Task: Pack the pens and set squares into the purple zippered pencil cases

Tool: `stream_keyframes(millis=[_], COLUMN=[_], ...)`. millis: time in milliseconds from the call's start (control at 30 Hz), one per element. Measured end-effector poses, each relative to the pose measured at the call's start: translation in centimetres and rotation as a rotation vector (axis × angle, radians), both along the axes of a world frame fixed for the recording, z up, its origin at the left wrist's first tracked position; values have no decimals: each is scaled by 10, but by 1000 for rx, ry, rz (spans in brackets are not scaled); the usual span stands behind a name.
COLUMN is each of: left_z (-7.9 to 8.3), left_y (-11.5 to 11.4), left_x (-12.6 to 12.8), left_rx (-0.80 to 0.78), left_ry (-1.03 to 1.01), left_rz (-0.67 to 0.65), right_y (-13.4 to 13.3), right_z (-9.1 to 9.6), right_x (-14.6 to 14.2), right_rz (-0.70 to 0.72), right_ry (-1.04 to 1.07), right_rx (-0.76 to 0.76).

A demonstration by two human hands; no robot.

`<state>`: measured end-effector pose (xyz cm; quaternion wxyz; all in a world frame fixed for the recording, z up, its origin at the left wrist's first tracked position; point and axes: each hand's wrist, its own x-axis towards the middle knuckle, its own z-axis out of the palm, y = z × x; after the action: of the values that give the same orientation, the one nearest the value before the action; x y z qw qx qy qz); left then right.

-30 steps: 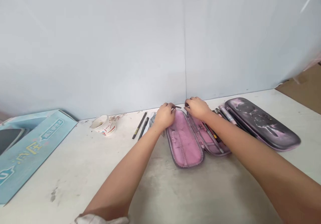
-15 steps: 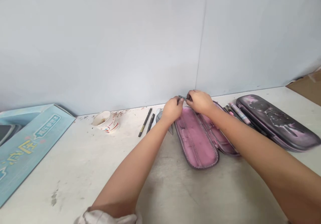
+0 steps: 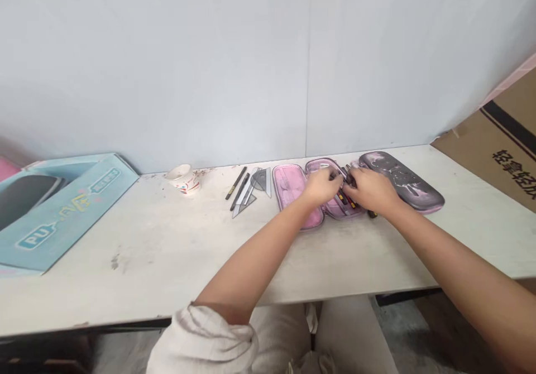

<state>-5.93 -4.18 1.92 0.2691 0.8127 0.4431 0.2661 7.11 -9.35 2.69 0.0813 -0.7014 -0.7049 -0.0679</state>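
Our left hand (image 3: pixel 322 186) and right hand (image 3: pixel 371 191) are both curled over the pens (image 3: pixel 342 197) in the open pink pencil case (image 3: pixel 290 192) at the back of the table (image 3: pixel 167 262). It's too blurry to tell if either actually grips one. The dark case (image 3: pixel 404 181) crowds in just right. Set squares (image 3: pixel 256 187) and two black pens (image 3: pixel 238 185) lie left, with the paper cup (image 3: pixel 183 178) and blue box (image 3: pixel 58 209) further off.

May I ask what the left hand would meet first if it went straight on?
Probably the pens in the open pink case, just before the right hand; depth is unclear.
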Motion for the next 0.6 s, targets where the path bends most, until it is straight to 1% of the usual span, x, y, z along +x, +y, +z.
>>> stream_keyframes(millis=[67, 167, 233, 300, 367, 433, 500, 600], left_z=[-7, -11, -11, -9, -6, -5, -6, -12], left_y=[-11, -22, -25, -25, -24, -22, -20, -20], left_x=[-1, -13, -28, -51, -79, -112, -147, -195], left_rx=[53, 104, 122, 135, 142, 151, 154, 145], left_ry=[124, 183, 183, 182, 187, 191, 186, 167], left_rz=[-27, -54, -40, -6, 47, 108, 170, 264], right_y=[-8, -12, -11, -7, -1, 5, 13, 26], right_z=[-5, -5, -1, 4, 7, 7, 4, -3], right_x=[3, 1, -6, -19, -39, -66, -100, -158], right_rz=[-8, -23, -15, 24, 83, 142, 197, 275], right_ry=[-21, -38, -36, -29, -28, -17, 6, 46], right_rx=[-76, -127, -127, -106, -85, -82, -92, -109])
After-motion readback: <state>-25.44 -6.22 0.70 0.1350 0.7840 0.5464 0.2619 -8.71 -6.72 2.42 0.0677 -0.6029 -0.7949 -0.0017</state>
